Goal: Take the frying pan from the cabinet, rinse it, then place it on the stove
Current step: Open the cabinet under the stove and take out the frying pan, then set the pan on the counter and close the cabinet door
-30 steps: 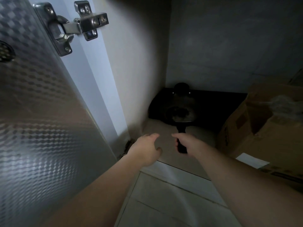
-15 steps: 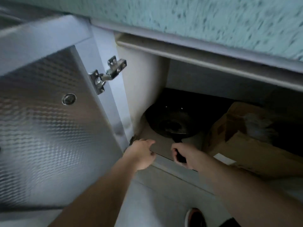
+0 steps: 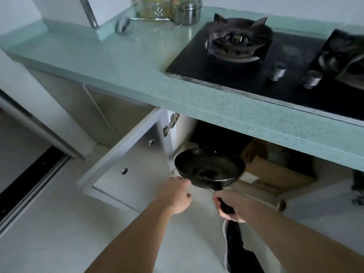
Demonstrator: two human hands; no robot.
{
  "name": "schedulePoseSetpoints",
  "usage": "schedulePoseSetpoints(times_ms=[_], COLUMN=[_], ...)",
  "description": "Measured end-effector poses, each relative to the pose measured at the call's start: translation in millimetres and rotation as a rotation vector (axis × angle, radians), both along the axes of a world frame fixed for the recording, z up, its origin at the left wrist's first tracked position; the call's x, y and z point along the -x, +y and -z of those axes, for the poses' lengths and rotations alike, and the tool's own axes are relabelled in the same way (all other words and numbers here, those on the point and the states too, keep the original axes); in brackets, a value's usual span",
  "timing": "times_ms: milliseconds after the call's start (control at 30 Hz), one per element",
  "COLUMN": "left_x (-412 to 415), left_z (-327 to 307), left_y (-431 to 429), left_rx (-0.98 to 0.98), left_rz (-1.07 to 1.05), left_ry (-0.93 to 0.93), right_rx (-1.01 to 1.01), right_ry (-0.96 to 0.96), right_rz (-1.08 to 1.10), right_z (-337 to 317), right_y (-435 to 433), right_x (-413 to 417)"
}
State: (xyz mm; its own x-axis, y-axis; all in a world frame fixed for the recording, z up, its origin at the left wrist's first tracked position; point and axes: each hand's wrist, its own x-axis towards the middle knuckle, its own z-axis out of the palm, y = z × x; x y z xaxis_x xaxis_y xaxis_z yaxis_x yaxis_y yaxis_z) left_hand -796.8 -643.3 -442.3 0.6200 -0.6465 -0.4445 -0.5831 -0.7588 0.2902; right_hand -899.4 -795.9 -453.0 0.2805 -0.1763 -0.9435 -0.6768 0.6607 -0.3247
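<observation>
A black frying pan (image 3: 209, 167) hangs in the air just outside the open cabinet (image 3: 185, 133), below the counter edge. My right hand (image 3: 231, 206) grips its black handle. Beside the pan's left rim is my left hand (image 3: 175, 194), fingers loosely bent and holding nothing. The black gas stove (image 3: 256, 60) sits in the green countertop above, its near burner (image 3: 237, 40) bare.
The cabinet door (image 3: 126, 156) stands swung open to the left. A cardboard box (image 3: 275, 174) sits inside the cabinet on the right. Jars and a steel tin (image 3: 187, 11) stand at the back of the counter (image 3: 122, 62). My shoe (image 3: 234, 245) is on the pale floor.
My right hand has drawn the pan out of the cabinet and lifted it. My view has risen from inside the cabinet to above the counter and stove.
</observation>
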Motion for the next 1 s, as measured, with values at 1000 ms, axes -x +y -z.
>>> schedulePoseSetpoints(times_ms=[1000], left_x=[342.4], left_z=[-371.9], left_y=[157.0], left_rx=[0.360], left_rz=[0.089], left_ry=[-0.334], right_rx=[0.219], right_ry=[-0.356], right_rz=[-0.257], right_z=[-372.3], right_y=[160.2], right_x=[380.3])
